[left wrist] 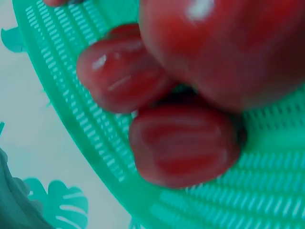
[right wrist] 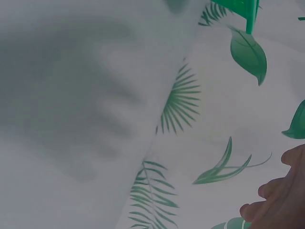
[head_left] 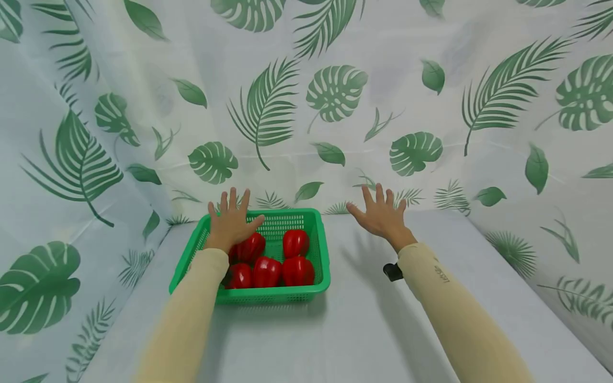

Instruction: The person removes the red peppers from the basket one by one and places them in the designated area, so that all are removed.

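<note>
A green plastic basket (head_left: 324, 260) holds several red bell peppers (head_left: 266, 272), seen close up in the left wrist view as a glossy, ribbed bell pepper (left wrist: 183, 143) with others around it. Over the basket's left part hovers my left hand (head_left: 231, 227), fingers spread and holding nothing; it hides some of the contents. My right hand (head_left: 381, 217) is raised above the white table to the basket's right, with its fingers spread too and nothing in it. In the right wrist view, part of the right hand (right wrist: 283, 195) shows at the lower right corner.
The white tabletop (head_left: 354, 319) carries the basket on its left side. A cloth backdrop (head_left: 345, 133) printed with green leaves rises behind the table and along both sides. A small black object (head_left: 393, 272) sits at the right wrist.
</note>
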A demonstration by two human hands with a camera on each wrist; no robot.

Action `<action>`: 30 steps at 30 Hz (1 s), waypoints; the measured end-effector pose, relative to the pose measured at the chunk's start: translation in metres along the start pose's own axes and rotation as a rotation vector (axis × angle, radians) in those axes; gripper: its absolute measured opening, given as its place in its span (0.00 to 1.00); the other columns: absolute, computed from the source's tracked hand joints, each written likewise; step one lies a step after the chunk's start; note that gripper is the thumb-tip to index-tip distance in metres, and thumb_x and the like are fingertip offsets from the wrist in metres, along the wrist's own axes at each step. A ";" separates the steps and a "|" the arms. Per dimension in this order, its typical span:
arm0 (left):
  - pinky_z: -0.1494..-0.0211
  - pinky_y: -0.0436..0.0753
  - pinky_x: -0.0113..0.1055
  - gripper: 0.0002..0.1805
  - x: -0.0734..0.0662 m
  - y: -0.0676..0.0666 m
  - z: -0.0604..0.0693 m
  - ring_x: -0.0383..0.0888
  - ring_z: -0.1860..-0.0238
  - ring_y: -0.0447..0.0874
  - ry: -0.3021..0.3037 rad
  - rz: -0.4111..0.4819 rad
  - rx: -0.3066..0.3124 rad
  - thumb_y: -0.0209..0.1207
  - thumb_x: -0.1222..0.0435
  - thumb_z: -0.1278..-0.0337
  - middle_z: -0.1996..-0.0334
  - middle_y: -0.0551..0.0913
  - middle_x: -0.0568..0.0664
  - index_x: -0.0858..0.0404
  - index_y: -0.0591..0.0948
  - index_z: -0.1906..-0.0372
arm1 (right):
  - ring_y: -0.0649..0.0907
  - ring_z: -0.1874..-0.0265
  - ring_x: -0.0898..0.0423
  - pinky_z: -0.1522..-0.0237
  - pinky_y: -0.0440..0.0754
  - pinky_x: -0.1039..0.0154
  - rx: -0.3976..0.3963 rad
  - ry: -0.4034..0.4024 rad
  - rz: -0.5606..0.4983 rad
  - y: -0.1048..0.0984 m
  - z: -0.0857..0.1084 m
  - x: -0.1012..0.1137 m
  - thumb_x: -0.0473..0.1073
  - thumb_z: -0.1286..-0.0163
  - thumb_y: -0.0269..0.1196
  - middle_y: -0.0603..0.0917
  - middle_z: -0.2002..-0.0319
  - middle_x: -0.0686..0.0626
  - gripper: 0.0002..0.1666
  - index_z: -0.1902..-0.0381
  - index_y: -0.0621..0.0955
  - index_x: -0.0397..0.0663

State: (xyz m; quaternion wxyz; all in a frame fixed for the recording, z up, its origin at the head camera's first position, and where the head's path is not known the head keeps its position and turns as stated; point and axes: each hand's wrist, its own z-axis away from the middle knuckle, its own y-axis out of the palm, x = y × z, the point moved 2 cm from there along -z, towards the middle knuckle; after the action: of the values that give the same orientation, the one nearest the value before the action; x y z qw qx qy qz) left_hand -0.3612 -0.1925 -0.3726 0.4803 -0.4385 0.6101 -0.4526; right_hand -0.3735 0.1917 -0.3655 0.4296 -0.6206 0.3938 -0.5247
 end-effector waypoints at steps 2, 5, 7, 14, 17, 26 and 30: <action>0.22 0.31 0.74 0.51 0.007 -0.005 0.002 0.69 0.15 0.28 -0.003 -0.004 -0.003 0.44 0.36 0.23 0.14 0.35 0.67 0.59 0.42 0.11 | 0.39 0.18 0.25 0.28 0.30 0.19 -0.001 -0.010 -0.008 -0.001 0.000 0.003 0.76 0.20 0.41 0.38 0.15 0.29 0.56 0.11 0.45 0.46; 0.23 0.31 0.76 0.52 0.019 -0.011 0.006 0.69 0.16 0.28 -0.009 -0.001 0.010 0.44 0.34 0.24 0.14 0.34 0.68 0.59 0.43 0.11 | 0.39 0.18 0.25 0.28 0.30 0.19 0.001 -0.023 -0.004 -0.001 -0.002 0.008 0.75 0.20 0.40 0.38 0.15 0.29 0.56 0.11 0.45 0.46; 0.23 0.31 0.76 0.53 0.025 -0.015 0.010 0.70 0.16 0.29 -0.014 0.006 0.021 0.44 0.34 0.24 0.14 0.35 0.69 0.60 0.43 0.11 | 0.39 0.18 0.25 0.28 0.30 0.20 0.005 -0.033 -0.002 0.000 -0.003 0.011 0.76 0.20 0.40 0.38 0.15 0.29 0.56 0.11 0.45 0.46; 0.24 0.32 0.77 0.53 0.038 -0.026 0.025 0.71 0.16 0.29 -0.028 0.003 0.074 0.46 0.35 0.24 0.14 0.36 0.70 0.60 0.43 0.11 | 0.41 0.18 0.26 0.27 0.32 0.19 0.018 -0.062 -0.001 0.008 -0.008 0.020 0.76 0.20 0.40 0.39 0.15 0.29 0.56 0.11 0.45 0.46; 0.23 0.33 0.77 0.53 0.043 -0.030 0.032 0.71 0.16 0.31 -0.023 -0.020 0.085 0.46 0.34 0.24 0.14 0.37 0.69 0.60 0.43 0.11 | 0.42 0.18 0.26 0.27 0.32 0.19 0.027 -0.061 -0.005 0.011 -0.009 0.023 0.76 0.20 0.40 0.39 0.15 0.29 0.56 0.11 0.45 0.46; 0.25 0.33 0.79 0.54 0.055 -0.038 0.067 0.74 0.17 0.33 -0.011 0.050 0.130 0.48 0.34 0.24 0.15 0.38 0.70 0.62 0.43 0.12 | 0.46 0.18 0.25 0.26 0.37 0.19 0.004 -0.083 -0.028 0.013 -0.013 0.036 0.73 0.19 0.42 0.45 0.16 0.28 0.54 0.12 0.47 0.44; 0.25 0.32 0.79 0.56 0.067 -0.032 0.084 0.74 0.17 0.31 -0.016 0.080 0.130 0.50 0.34 0.26 0.15 0.38 0.71 0.63 0.44 0.12 | 0.46 0.18 0.25 0.26 0.39 0.20 0.015 -0.090 -0.069 0.014 -0.015 0.042 0.73 0.19 0.42 0.46 0.16 0.27 0.55 0.12 0.47 0.43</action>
State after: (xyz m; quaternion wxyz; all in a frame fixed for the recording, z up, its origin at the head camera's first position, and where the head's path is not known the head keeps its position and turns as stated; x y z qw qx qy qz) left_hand -0.2862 -0.2752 -0.3652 0.5305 -0.3852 0.5925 -0.4681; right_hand -0.3829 0.1462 -0.3641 0.4331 -0.6535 0.3484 -0.5138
